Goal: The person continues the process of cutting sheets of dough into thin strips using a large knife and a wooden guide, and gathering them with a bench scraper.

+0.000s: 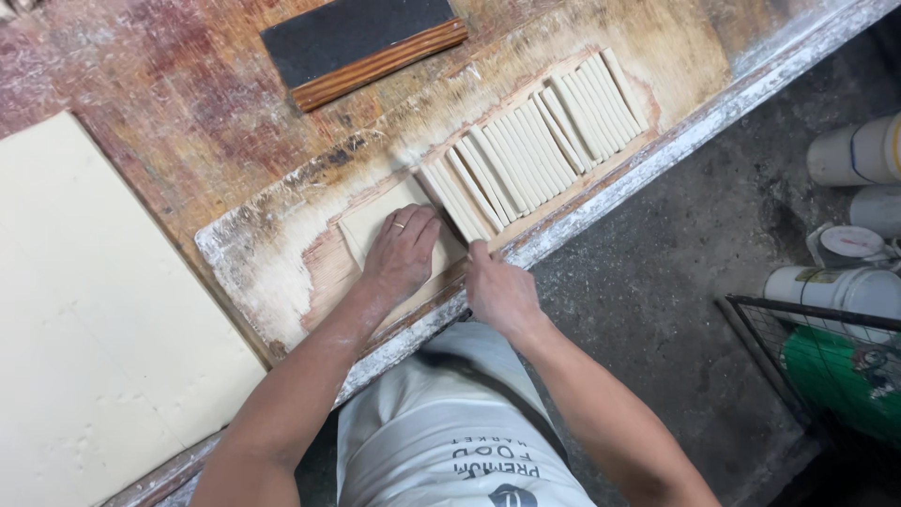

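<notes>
Pale, cream-coloured material fills the head view: a flat sheet piece (pixel 375 225) lies on a worn, flour-dusted wooden board (pixel 253 272), and the person's left hand (pixel 402 252) presses down on it, palm flat and fingers spread, gripping nothing. A ring shows on one finger of that hand. Just beyond its fingertips begins a row of cut strips (pixel 530 150), lying side by side and slightly overlapped, running away from the hand toward the far right of the board.

Beside the left hand, on its right and nearer the body, the right hand (pixel 497 291) sits at the board's front edge with its fingers curled and one fingertip touching the nearest strip; whether it holds a tool cannot be told. The two hands are close but apart.

Well beyond the left hand, a dark abrasive-faced block with a wooden edge (pixel 361 42) rests on the stained workbench (pixel 141 75). Far to the left of the left forearm lies a large pale slab (pixel 84 338). To the right of the right arm, down on the grey floor (pixel 676 272), stand white plastic containers (pixel 845 286) and a wire basket (pixel 826 366) with something green inside.
</notes>
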